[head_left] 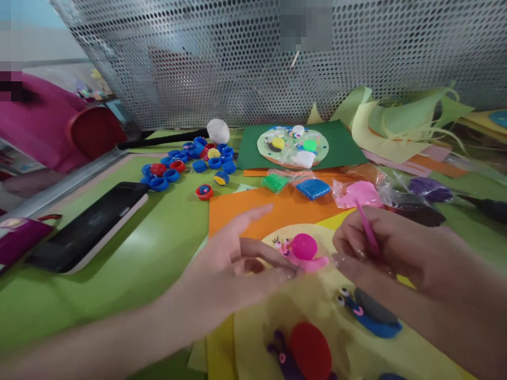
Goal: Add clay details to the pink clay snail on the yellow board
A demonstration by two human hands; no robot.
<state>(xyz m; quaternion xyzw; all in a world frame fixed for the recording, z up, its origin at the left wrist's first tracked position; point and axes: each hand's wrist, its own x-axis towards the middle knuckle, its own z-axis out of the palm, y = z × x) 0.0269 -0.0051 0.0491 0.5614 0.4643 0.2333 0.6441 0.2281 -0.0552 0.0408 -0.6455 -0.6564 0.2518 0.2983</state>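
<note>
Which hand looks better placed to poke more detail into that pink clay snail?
Probably the right hand: it holds the pink stick beside the pink snail. The left hand is bare, its fingertips resting against the snail.

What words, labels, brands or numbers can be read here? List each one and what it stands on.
None: no legible text in this view.
The phone has a dark, blank screen.
The clay bags show no readable print.
The magenta pouch at the left edge is too blurred to tell.
</note>
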